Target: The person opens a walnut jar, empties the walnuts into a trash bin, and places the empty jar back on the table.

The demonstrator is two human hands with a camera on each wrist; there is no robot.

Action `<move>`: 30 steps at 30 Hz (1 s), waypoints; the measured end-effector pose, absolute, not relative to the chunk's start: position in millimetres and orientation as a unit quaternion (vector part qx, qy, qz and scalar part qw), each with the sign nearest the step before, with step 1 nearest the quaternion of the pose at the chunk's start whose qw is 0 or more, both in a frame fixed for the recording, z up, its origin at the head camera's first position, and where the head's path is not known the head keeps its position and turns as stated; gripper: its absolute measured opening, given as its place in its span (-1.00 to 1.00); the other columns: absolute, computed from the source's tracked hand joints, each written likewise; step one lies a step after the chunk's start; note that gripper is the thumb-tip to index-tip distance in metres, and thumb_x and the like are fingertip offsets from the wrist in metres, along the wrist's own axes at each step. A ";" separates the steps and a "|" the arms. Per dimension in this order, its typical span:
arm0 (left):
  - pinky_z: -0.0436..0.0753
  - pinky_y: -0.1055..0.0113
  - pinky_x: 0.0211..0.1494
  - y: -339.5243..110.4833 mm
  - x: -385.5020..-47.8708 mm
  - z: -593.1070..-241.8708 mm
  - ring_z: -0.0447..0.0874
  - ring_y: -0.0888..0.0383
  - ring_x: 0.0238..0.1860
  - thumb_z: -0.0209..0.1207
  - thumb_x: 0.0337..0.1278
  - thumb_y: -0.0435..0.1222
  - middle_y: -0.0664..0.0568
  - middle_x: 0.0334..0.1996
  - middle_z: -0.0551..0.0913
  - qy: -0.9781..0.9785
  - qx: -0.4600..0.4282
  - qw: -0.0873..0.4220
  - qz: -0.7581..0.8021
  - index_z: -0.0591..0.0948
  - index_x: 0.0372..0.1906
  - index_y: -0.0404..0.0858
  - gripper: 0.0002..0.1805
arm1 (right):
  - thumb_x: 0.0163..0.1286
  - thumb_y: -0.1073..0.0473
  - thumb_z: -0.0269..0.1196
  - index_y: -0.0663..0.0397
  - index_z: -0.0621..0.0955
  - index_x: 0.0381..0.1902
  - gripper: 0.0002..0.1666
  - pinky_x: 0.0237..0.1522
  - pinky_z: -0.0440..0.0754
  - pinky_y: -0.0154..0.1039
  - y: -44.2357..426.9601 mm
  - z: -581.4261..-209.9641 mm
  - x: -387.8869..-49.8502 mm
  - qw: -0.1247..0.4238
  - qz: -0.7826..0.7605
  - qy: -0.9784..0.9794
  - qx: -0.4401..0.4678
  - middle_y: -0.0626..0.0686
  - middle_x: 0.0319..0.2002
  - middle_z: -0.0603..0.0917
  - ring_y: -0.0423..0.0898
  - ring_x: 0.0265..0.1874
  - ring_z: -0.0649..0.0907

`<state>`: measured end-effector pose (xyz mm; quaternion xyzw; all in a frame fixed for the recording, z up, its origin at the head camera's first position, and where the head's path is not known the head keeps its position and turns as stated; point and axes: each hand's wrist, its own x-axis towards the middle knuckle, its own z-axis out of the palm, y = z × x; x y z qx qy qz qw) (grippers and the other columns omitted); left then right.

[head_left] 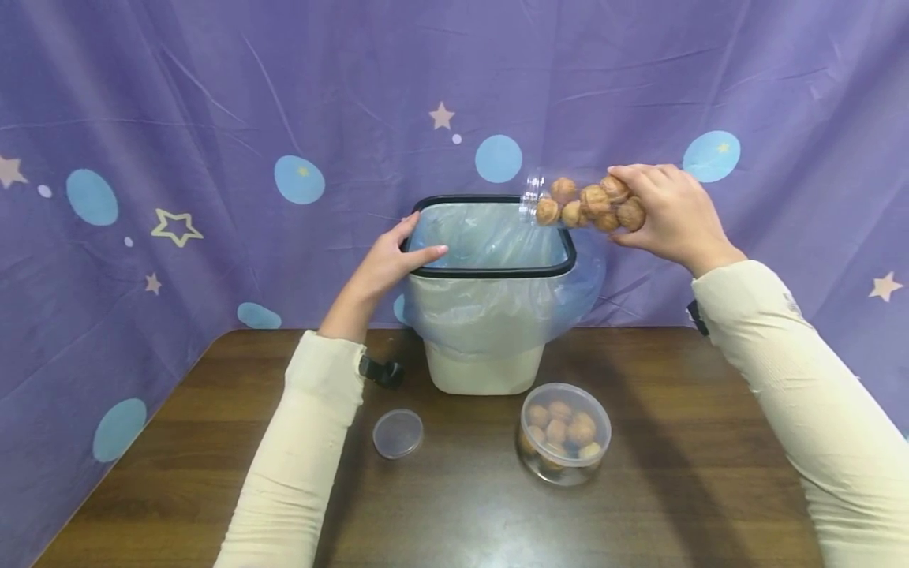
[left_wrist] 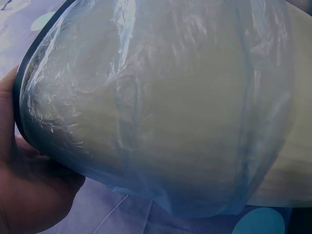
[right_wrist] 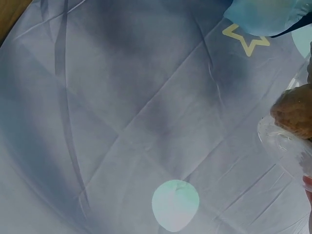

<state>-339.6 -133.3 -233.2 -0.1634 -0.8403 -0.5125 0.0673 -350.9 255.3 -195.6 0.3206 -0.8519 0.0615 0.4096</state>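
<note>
Two-handed, clasping the bin rim [head_left: 490, 274] at nine o'clock with left grip [head_left: 389, 256], probably for steadiness. Holding the walnut jar [head_left: 531, 202] sideways at two with right grip [head_left: 675, 209], apparently aiming binward.

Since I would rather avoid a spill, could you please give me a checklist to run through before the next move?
1. Left hand holding the bin at its rim: ok.
2. Liner draped over the bin's outside: ok.
3. Right hand gripping the jar: ok.
4. Jar's neck uncovered: ok, no lid shows there.
5. Jar's mouth fully over the opening: cannot tell, depth is unclear.
6. Round container covered: ok.
</note>
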 end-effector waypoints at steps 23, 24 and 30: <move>-0.08 0.18 0.48 -135.8 -340.0 -233.1 -0.21 0.14 0.48 0.27 0.05 -0.07 0.03 0.48 -0.01 -0.847 -0.162 0.050 -0.503 0.03 0.47 -0.21 -0.04 | -0.35 0.12 0.51 0.11 0.48 0.14 -0.06 -0.05 0.43 0.12 244.9 -183.1 -350.7 0.415 0.008 -0.825 0.384 0.21 -0.01 0.59 0.24 -0.11 0.52; -0.08 0.17 0.48 -135.5 -340.0 -232.6 -0.21 0.14 0.48 0.27 0.05 -0.07 0.03 0.48 -0.01 -0.847 -0.162 0.050 -0.504 0.03 0.47 -0.21 -0.04 | -0.35 0.12 0.51 0.11 0.48 0.14 -0.05 -0.05 0.43 0.12 244.6 -182.8 -350.4 0.415 0.008 -0.825 0.384 0.21 0.00 0.59 0.24 -0.11 0.52; -0.07 0.15 0.48 -133.4 -335.2 -228.7 -0.20 0.10 0.49 0.27 0.04 -0.08 0.00 0.48 0.00 -0.849 -0.161 0.052 -0.501 0.04 0.47 -0.23 -0.04 | -0.35 0.13 0.50 0.11 0.48 0.14 -0.06 -0.03 0.42 0.13 243.1 -179.7 -349.4 0.418 0.002 -0.821 0.388 0.19 0.01 0.58 0.25 -0.11 0.51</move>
